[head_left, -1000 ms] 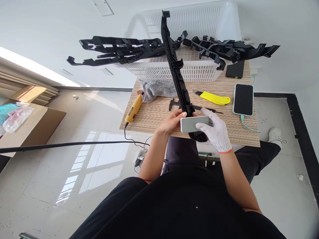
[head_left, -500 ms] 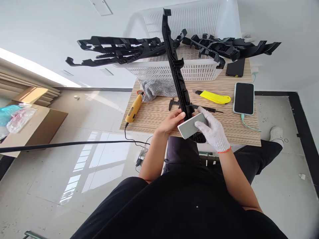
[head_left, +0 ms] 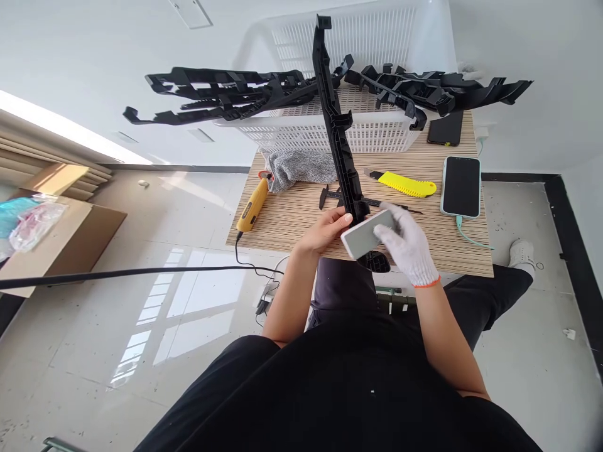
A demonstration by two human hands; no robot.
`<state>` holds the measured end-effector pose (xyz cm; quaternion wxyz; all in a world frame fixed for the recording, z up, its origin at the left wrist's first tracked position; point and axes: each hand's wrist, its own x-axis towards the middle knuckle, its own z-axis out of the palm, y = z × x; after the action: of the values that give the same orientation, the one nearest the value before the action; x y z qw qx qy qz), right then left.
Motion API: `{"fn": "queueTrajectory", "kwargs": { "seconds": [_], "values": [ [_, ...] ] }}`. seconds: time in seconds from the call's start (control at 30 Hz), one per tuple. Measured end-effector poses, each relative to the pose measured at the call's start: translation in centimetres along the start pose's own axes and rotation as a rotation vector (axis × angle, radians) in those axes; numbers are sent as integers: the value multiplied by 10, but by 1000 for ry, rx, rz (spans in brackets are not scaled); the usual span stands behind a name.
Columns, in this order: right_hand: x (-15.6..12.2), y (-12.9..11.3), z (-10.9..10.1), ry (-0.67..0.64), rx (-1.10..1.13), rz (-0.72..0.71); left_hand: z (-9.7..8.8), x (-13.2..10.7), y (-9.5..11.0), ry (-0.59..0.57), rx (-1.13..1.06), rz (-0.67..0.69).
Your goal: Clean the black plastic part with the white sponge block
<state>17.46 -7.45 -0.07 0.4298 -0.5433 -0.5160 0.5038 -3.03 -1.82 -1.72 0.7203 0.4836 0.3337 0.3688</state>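
Note:
My bare left hand grips a long black plastic trim part near its lower end, thumb on top. The part stands away from me, its far end over the white basket. In my gloved right hand is a flat grey-and-white rectangular block, perhaps a sanding block, pinched between thumb and fingers. The block lies across the lower part of the trim and hides some of it; whether they touch I cannot tell. Beneath the part, a black caliper rests on the table.
A white plastic basket carries several black trim parts jutting out both sides. On the wood-striped table lie a yellow corded tool, grey cloth, yellow utility knife, charging phone and a dark phone.
The trim part's far end has shifted slightly right. My right hand and the block have moved a little to the right; my left hand keeps its hold.

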Motion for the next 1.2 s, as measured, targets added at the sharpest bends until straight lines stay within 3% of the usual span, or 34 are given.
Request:
{"fn": "queueTrajectory", "kwargs": {
  "seconds": [0.1,0.23,0.4,0.57,0.73,0.93,1.03,1.1,1.2],
  "values": [
    [-1,-3,2,-69,65,45,0,0,1,-5,12,-24],
    [-1,-5,3,142,62,78,0,0,0,19,32,-22],
    [-3,-7,4,-47,69,37,-2,0,-1,2,37,-30],
    [-3,-6,-7,203,326,176,2,0,-1,32,37,-29],
    [-5,-7,-16,98,303,224,7,0,-1,88,101,20],
    [-9,-13,-3,228,465,-39,9,-1,-1,90,94,17],
    [-12,-17,14,150,503,-147,8,0,-4,124,67,27],
    [-11,-18,25,106,426,-211,7,2,-7,150,68,36],
    [-8,-17,34,153,28,-311,6,3,-12,213,102,49]
  ]
}}
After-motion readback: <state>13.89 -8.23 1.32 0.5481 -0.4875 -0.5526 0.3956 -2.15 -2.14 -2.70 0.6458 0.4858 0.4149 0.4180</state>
